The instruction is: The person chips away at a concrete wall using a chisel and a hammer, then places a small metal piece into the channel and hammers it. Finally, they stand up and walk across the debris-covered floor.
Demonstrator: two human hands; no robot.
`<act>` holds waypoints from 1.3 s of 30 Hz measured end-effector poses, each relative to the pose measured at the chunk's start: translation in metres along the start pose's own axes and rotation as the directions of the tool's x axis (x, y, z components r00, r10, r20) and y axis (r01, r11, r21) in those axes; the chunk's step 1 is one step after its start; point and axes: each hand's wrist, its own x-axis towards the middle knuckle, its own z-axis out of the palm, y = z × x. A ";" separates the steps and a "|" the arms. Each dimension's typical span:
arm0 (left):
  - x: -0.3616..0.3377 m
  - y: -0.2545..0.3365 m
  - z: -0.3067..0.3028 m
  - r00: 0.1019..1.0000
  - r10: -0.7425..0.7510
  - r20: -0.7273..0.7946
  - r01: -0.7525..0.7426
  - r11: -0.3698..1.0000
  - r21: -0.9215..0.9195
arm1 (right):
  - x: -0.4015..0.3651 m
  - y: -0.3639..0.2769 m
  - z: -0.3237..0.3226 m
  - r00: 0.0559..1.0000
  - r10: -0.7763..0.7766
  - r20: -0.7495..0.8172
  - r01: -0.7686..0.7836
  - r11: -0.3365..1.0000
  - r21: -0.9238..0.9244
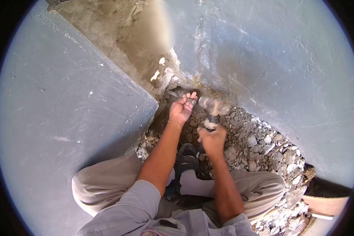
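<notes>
My left hand (181,110) is closed around a metal chisel (176,94), which points left toward the broken corner of the wall. In my right hand (213,141) is the handle of a hammer, gripped just below the head. The hammer head (214,106) is smeared by motion and sits a little to the right of the chisel's struck end, apart from it. Beneath both hands lies broken rubble (244,143). The chisel's tip is hard to make out against the dark debris.
Grey painted wall surfaces (86,90) rise on the left and right (287,70). Exposed rough masonry (122,39) runs up between them. My sandalled foot (187,157) rests in the rubble. A round container (326,204) stands at the lower right.
</notes>
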 end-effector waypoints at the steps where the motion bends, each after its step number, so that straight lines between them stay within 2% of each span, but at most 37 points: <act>1: 0.002 -0.001 0.005 1.000 0.025 0.008 -0.025 1.000 -0.013 | 0.002 -0.028 -0.014 0.998 -0.068 -0.009 0.068 0.998 -0.001; 2: 0.006 -0.004 0.005 0.998 0.061 -0.033 -0.063 0.996 -0.069 | 0.006 -0.047 -0.028 0.928 -0.357 -0.102 0.355 0.934 -0.039; 3: 0.007 -0.003 0.005 0.999 0.041 -0.005 -0.041 0.998 -0.051 | -0.007 -0.095 -0.044 0.933 -0.328 -0.147 0.313 0.943 -0.117; 4: 0.006 0.000 0.004 1.000 0.020 0.015 -0.020 0.999 -0.031 | -0.022 -0.136 -0.051 0.883 -0.311 -0.352 0.204 0.929 -0.310; 5: 0.002 0.002 0.003 1.000 -0.003 0.029 0.003 1.000 -0.013 | -0.015 -0.139 -0.061 0.775 -0.512 -0.371 0.459 0.859 -0.226; 6: 0.000 0.000 0.008 1.000 0.007 -0.001 -0.007 0.999 -0.032 | -0.008 -0.142 -0.071 0.627 -0.685 -0.370 0.685 0.712 -0.158; 8: 0.001 0.001 0.003 1.000 0.002 -0.015 -0.003 1.000 -0.029 | -0.004 -0.089 -0.066 0.654 -0.707 -0.268 0.634 0.706 -0.315; 9: 0.002 -0.001 0.009 1.000 -0.004 -0.005 0.004 1.000 -0.020 | 0.006 -0.034 -0.048 0.803 -0.574 -0.158 0.459 0.766 -0.451; 10: -0.005 -0.003 0.020 0.999 0.034 -0.035 -0.034 0.999 0.001 | 0.016 0.021 -0.029 0.910 -0.412 -0.040 0.303 0.728 -0.615; 11: 0.008 0.001 0.000 0.998 -0.033 0.061 0.034 0.999 -0.012 | 0.012 0.039 -0.004 0.992 -0.123 0.031 0.127 0.956 -0.264; 12: 0.003 -0.010 0.000 0.999 -0.030 -0.014 0.031 0.999 0.024 | 0.008 0.056 0.022 0.979 0.177 0.099 -0.184 0.981 0.064; 13: 0.004 -0.009 -0.002 0.997 -0.008 -0.082 0.013 0.998 0.067 | -0.001 0.046 0.026 0.986 0.167 0.015 -0.167 0.973 0.156; 14: 0.011 -0.004 -0.020 0.999 -0.038 0.039 0.034 0.994 0.099 | -0.002 0.037 0.024 0.988 0.155 0.026 -0.157 0.973 0.171; 15: 0.008 -0.005 -0.023 0.999 -0.029 0.020 0.027 0.996 0.085 | -0.008 0.014 0.017 0.989 0.149 0.020 -0.150 0.971 0.184; 17: 0.012 -0.004 -0.014 1.000 -0.007 -0.002 0.007 0.998 0.059 | -0.003 -0.038 -0.009 0.999 -0.020 -0.036 0.023 0.994 0.104; 19: 0.007 -0.002 0.000 1.000 0.021 -0.013 -0.020 0.998 0.052 | -0.002 -0.080 -0.040 0.931 -0.319 -0.180 0.317 0.948 -0.040; 20: 0.007 0.001 0.003 1.000 0.020 -0.020 -0.019 0.999 0.036 | -0.002 -0.103 -0.054 0.791 -0.565 -0.233 0.525 0.823 -0.216; 22: 0.009 0.003 0.004 1.000 0.005 -0.023 -0.005 1.000 -0.006 | 0.000 -0.123 -0.054 0.568 -0.737 -0.367 0.754 0.644 -0.125; 23: 0.007 0.004 0.003 1.000 0.002 -0.022 -0.002 1.000 0.000 | 0.005 -0.109 -0.048 0.513 -0.757 -0.404 0.770 0.614 -0.173; 24: 0.007 0.004 0.002 1.000 -0.002 -0.016 0.002 1.000 0.009 | 0.012 -0.065 -0.036 0.578 -0.729 -0.366 0.653 0.683 -0.328; 25: 0.006 0.002 0.008 1.000 -0.009 0.002 0.009 1.000 0.021 | 0.021 -0.010 -0.020 0.736 -0.631 -0.245 0.467 0.735 -0.491; 26: -0.001 -0.002 0.018 0.998 0.043 -0.045 -0.043 0.999 -0.006 | 0.027 0.035 0.003 0.938 -0.339 -0.076 0.265 0.839 -0.475; 27: 0.016 -0.001 -0.005 1.000 -0.001 0.031 0.002 0.999 -0.050 | 0.021 0.057 0.023 0.995 0.081 0.063 -0.072 0.989 -0.131; 28: 0.016 -0.003 -0.006 1.000 -0.010 0.000 0.010 1.000 -0.010 | 0.012 0.061 0.024 0.985 0.132 0.111 -0.142 0.986 0.082; 29: 0.011 -0.003 -0.009 0.999 -0.012 -0.043 0.013 1.000 0.024 | 0.012 0.051 0.026 0.989 0.132 0.074 -0.139 0.986 0.098; 30: 0.006 0.001 -0.011 1.000 -0.005 -0.009 0.006 0.998 0.061 | 0.003 0.035 0.020 0.989 0.146 0.040 -0.149 0.984 0.094; 31: 0.006 0.000 -0.010 1.000 0.005 0.021 -0.006 1.000 0.024 | -0.003 0.014 0.012 0.988 0.154 -0.010 -0.152 0.984 0.093; 33: 0.010 0.004 -0.011 0.996 0.041 0.077 -0.037 0.998 -0.051 | -0.002 -0.052 -0.011 0.990 -0.113 -0.081 0.120 0.989 0.090; 34: 0.007 0.004 -0.001 0.998 0.057 0.035 -0.056 0.998 -0.036 | -0.003 -0.075 -0.024 0.960 -0.232 -0.155 0.243 0.969 0.055; 35: 0.003 0.004 0.005 0.998 0.061 -0.005 -0.061 0.996 -0.062 | -0.004 -0.095 -0.037 0.914 -0.340 -0.222 0.351 0.936 0.011; 36: 0.007 0.006 0.003 0.999 0.054 0.001 -0.054 0.995 -0.089 | -0.005 -0.118 -0.048 0.792 -0.531 -0.301 0.510 0.847 -0.153; 38: 0.009 0.008 -0.003 1.000 0.017 0.011 -0.016 0.996 -0.091 | -0.003 -0.127 -0.047 0.641 -0.639 -0.425 0.670 0.736 -0.097; 39: 0.007 0.009 -0.003 1.000 -0.008 0.018 0.009 0.998 -0.063 | -0.002 -0.123 -0.042 0.666 -0.556 -0.497 0.694 0.707 0.138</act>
